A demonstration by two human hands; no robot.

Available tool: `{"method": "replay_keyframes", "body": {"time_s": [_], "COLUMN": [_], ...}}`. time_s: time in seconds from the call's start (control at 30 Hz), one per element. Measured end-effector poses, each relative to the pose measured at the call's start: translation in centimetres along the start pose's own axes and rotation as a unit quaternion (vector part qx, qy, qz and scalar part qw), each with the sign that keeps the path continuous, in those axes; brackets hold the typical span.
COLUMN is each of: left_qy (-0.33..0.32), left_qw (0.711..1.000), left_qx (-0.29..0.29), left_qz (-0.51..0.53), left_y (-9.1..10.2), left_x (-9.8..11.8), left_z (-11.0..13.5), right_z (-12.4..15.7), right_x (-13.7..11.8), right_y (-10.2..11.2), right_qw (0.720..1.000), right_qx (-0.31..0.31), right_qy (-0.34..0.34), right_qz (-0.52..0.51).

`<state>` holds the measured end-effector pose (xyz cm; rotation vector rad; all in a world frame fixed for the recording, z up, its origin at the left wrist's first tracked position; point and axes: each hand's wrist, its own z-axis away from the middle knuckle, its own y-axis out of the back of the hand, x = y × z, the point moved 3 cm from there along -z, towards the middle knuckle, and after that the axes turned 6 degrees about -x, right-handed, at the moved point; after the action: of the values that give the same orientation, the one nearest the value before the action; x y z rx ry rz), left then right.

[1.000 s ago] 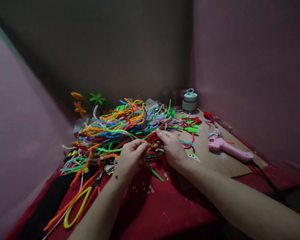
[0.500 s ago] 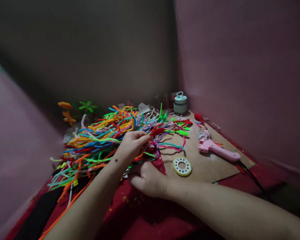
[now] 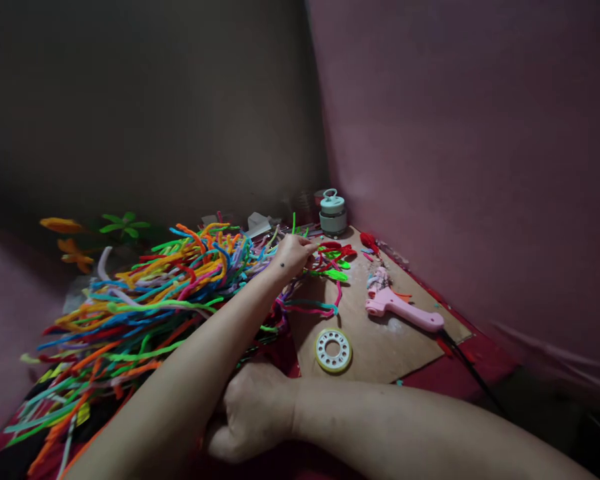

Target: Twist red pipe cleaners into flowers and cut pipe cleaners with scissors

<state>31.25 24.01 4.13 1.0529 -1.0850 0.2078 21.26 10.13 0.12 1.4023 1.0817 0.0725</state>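
The loose heap of fuzzy pipe cleaners [image 3: 170, 280] runs orange, yellow, sky blue, neon green, red and lilac, each strand one plain colour. The plastic glue gun [image 3: 405, 310] is pastel pink, the flat cardboard sheet [image 3: 380, 350] tan, the round tape roll [image 3: 333, 350] white edged in yellow — the small lidded tin [image 3: 333, 215] pale grey-green.

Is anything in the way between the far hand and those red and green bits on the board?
Nothing visible is. The left hand has its fingertips right at the red and green bits on the board. The pipe cleaner pile lies to its left, not between them.
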Motion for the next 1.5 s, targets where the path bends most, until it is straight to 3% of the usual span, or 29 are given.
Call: {"method": "replay_keyframes", "body": {"time_s": [0.17, 0.3, 0.4, 0.47, 0.53, 0.67, 0.77, 0.83, 0.9, 0.97, 1.27, 1.4, 1.5], "left_qy": [-0.006, -0.037, -0.095, -0.106, -0.099, -0.051, -0.036, -0.043, -0.06, -0.063, -0.001, 0.007, -0.025], "left_qw": [1.0, 0.998, 0.994, 0.991, 0.983, 0.935, 0.904, 0.895, 0.853, 0.838, 0.892, 0.894, 0.867], "left_qx": [-0.014, -0.051, -0.029, 0.039, 0.144, 0.32, 0.354, 0.358, 0.383, 0.404, 0.38, 0.376, 0.439], "left_qz": [-0.003, -0.021, -0.052, -0.064, -0.063, -0.147, -0.236, -0.263, -0.349, -0.362, -0.245, -0.243, -0.236], "left_y": [0.3, 1.8, 4.2, 6.7, 9.8, 15.3, 17.3, 17.8, 17.9, 18.1, 19.4, 19.0, 18.7], "left_x": [0.1, 1.7, 2.8, 2.8, 2.3, -0.4, -3.2, -4.8, -5.7, -6.3, -8.9, -9.5, -9.6], "left_z": [2.1, 7.4, 11.9, 14.4, 16.3, 18.8, 19.6, 19.9, 20.3, 20.8, 21.1, 21.5, 22.3], "right_z": [0.0, 0.4, 0.7, 0.8, 0.9, 1.0, 1.1, 1.1, 1.1, 1.1, 1.3, 1.3, 1.2], "right_x": [-0.1, -0.6, -0.8, -0.7, -0.8, -0.6, -0.6, -0.6, -0.6, -0.5, -0.5, -0.4, -0.3], "right_y": [0.0, 0.8, 1.0, 0.7, 0.5, -0.1, -0.2, -0.2, -0.2, -0.3, -0.8, -0.8, -0.8], "right_qw": [1.0, 1.0, 1.0, 0.999, 0.997, 0.991, 0.987, 0.987, 0.987, 0.987, 0.989, 0.989, 0.989], "right_qx": [-0.025, -0.013, 0.005, 0.005, 0.071, 0.129, 0.151, 0.15, 0.148, 0.149, 0.131, 0.133, 0.126], "right_qy": [0.003, 0.013, 0.006, -0.014, 0.008, 0.039, 0.041, 0.038, 0.032, 0.023, 0.02, 0.016, 0.005], "right_qz": [-0.001, -0.003, 0.026, 0.04, 0.027, -0.016, -0.04, -0.049, -0.052, -0.052, -0.064, -0.066, -0.072]}}
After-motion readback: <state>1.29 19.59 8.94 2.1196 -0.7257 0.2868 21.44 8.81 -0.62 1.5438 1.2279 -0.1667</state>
